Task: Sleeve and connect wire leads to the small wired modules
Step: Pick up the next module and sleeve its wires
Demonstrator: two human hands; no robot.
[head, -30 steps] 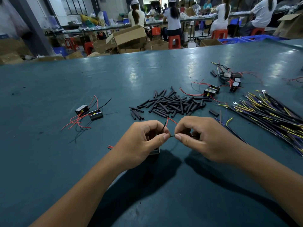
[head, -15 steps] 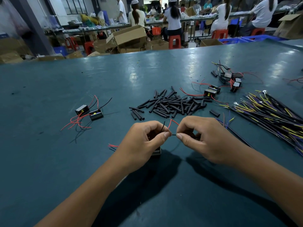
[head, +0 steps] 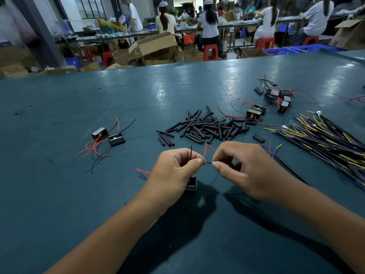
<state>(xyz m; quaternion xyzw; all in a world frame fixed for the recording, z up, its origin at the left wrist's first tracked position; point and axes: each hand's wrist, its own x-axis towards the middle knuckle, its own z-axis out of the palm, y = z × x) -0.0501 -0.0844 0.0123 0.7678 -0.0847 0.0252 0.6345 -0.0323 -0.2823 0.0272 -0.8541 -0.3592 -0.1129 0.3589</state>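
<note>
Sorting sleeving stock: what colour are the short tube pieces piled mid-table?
Black, all of them: the tube pieces, clearest in the head view.

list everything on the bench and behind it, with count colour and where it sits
sleeve pieces: many, black, heap at table centre
wired modules on the left: two, black with red and black leads, left of heap
wired modules on the right: several, black with red leads, right rear
wire bundle: one, black, yellow and purple, right edge
held module: one, black, under left hand
table: one, teal
cardboard boxes: several, brown, behind table
stools: several, red, background
left hand: pinches a thin lead
right hand: pinches the same joint
</note>
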